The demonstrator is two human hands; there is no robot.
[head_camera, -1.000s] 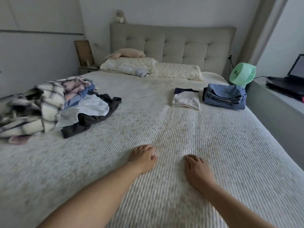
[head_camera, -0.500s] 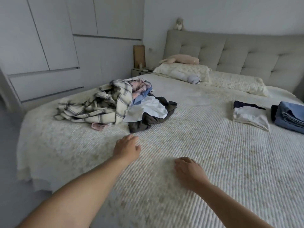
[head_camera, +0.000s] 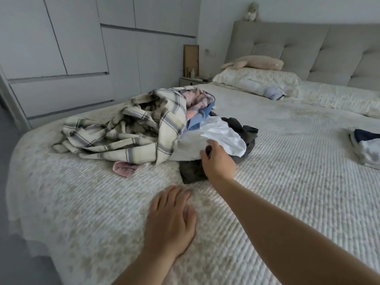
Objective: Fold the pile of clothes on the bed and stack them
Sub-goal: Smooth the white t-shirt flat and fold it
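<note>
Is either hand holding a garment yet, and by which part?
Left hand lies flat on the bedspread, holding nothing. Right hand reaches the white garment's near edge; grip unclear.

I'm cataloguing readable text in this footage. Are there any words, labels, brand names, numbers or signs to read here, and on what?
None can be read.
Pile of clothes: plaid and plain fabrics, no print or tag showing.
Folded clothes at the right edge: no lettering visible.
Small items on the nightstand: too small and blurred to tell any label.

Cream-and-grey plaid shirt (head_camera: 131, 128), white garment (head_camera: 222, 134), dark, perhaps charcoal, garment (head_camera: 192, 171).
</note>
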